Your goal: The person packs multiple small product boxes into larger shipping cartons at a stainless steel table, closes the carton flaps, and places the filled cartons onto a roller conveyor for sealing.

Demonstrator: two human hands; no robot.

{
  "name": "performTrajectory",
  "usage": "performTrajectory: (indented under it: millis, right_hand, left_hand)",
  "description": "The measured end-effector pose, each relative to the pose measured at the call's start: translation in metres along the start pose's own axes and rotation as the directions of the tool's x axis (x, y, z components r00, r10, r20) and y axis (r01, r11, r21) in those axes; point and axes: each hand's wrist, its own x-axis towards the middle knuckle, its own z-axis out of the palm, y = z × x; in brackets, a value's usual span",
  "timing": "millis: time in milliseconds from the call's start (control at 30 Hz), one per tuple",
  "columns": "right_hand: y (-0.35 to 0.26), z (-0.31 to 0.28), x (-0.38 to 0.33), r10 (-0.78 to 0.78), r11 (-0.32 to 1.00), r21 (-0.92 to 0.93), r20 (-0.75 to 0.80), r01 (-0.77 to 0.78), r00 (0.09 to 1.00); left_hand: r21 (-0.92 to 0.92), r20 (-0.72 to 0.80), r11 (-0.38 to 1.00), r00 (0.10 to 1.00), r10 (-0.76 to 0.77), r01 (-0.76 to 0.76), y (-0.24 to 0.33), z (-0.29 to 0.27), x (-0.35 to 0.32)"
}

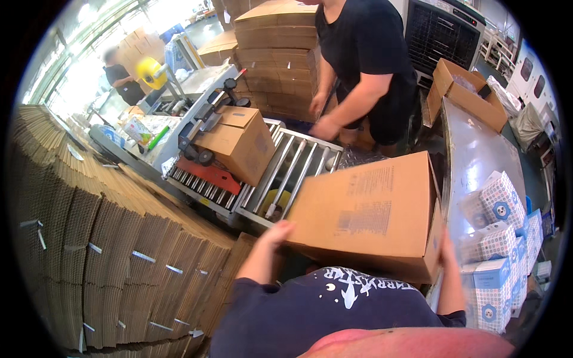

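Note:
A large brown cardboard box [358, 209] is held tilted in front of my chest, its printed side toward me. My left hand [276, 234] grips its near left corner. At the opposite end my right hand [446, 249] presses against the box's right side, its fingers partly hidden. Just beyond the box's left end lies a metal roller conveyor [286, 173]. A second cardboard box [239, 143] sits farther along those rollers, under the wheels of a carton-sealing machine [209, 113].
Tall stacks of flat cardboard [113, 256] fill the left. On my right a metal table [480, 146] bears patterned blue-and-white packages [495, 238] and an open carton [468, 92]. Across the conveyor a person in black [373, 65] stands with hands near the rollers.

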Motion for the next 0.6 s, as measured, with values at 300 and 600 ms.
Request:
performTrajectory:
  millis: [300, 600]
  right_hand:
    - [-0.085, 0.178, -0.034, -0.442, 0.897, 0.211, 0.379, 0.390, 0.813]
    - [-0.065, 0.031, -0.012, -0.490, 0.469, -0.749, 0.220, 0.469, 0.843]
  left_hand:
    - [0.041, 0.598, 0.913, 0.742, 0.304, -0.406, 0.241, 0.041, -0.122]
    - [0.632, 0.731, 0.009, 0.600, 0.325, -0.775, 0.138, 0.049, -0.036]
